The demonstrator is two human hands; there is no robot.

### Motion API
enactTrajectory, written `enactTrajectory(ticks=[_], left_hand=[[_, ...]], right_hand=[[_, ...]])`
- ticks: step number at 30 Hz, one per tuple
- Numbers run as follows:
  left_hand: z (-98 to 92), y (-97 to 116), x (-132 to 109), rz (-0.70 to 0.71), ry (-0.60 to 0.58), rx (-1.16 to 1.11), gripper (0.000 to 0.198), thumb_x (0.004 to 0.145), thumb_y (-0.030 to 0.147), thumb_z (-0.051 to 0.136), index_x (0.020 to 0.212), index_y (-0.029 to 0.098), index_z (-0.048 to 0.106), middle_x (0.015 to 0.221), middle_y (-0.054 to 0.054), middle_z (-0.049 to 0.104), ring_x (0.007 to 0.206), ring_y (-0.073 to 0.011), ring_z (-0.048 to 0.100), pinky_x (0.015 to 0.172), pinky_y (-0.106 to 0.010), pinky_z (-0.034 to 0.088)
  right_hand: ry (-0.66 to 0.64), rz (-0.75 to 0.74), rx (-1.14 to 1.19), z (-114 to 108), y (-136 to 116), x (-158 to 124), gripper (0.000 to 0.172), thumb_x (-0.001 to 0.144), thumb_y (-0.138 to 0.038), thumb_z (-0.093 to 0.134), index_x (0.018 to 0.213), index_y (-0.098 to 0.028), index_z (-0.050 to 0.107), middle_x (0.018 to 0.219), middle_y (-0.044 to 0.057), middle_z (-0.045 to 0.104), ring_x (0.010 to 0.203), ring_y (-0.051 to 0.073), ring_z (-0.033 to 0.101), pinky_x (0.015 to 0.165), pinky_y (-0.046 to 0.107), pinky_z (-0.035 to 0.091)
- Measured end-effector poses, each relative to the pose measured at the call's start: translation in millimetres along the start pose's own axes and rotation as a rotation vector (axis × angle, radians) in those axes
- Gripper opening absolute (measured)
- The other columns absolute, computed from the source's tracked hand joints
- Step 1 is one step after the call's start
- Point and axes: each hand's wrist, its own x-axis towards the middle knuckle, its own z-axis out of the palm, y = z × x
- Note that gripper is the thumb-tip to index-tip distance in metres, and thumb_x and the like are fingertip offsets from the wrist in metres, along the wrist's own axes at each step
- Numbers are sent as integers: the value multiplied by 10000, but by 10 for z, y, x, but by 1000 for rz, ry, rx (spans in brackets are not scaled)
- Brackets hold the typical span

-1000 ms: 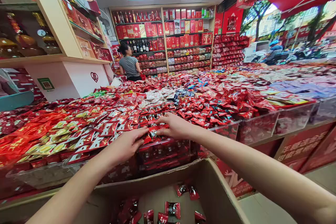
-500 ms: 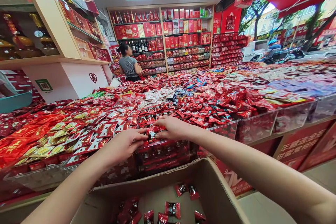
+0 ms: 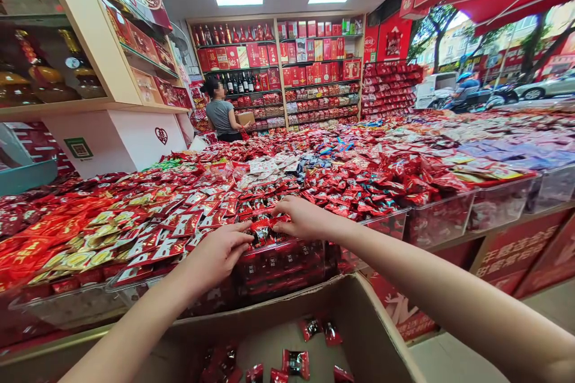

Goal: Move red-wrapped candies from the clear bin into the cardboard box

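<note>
Fingers [image 3: 241,236] of the left hand [image 3: 215,254] and right hand [image 3: 303,220] are bent, tips set on either side of red-and-black wrapped candies [image 3: 261,232] at the front of a clear bin [image 3: 283,268]; whether they pinch any cannot be told. Such opposed placing appears to steady the candies between; the bin's front wall presumably retains the heap. Below stands an open carton [image 3: 362,323] with loose candies [image 3: 295,362], obstructing close approach from the front; red-and-white packets [image 3: 183,224] crowd the left side.
</note>
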Motion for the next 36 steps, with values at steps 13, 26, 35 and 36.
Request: enactTrajectory(ticks=[13,26,35,36], left_hand=[[-67,-100,91,-48,1,-132,142,688,229,540,816,219,600,945,-37,622,964,-215,546,804,-315,438],[-139,-103,5,-117,-36,-151,152,708,237,509,754,218,653,840,-18,651,808,-180,590,746,-273,445],[-136,-48,57,-191,-59,-140,298,705,279,520,979,180,583,973,-70,633,867,-222,574,756,-319,430],[-138,-50,69,-195,-76,-150,314,698,276,529,992,179,580,992,-69,633,881,-223,574,763,-315,429]], right_hand=[[-18,30,14,26,4,-36,332,725,-304,556,1001,-120,560,947,119,549,933,212,485,796,303,371],[12,41,47,54,41,-72,323,723,-289,560,1009,-142,543,942,107,528,939,209,482,772,295,370],[-16,54,67,30,3,-64,300,720,-281,556,980,-132,557,942,110,547,936,205,487,784,301,369],[-18,56,64,28,1,-63,305,720,-282,558,985,-132,557,940,110,549,932,204,487,782,300,370]])
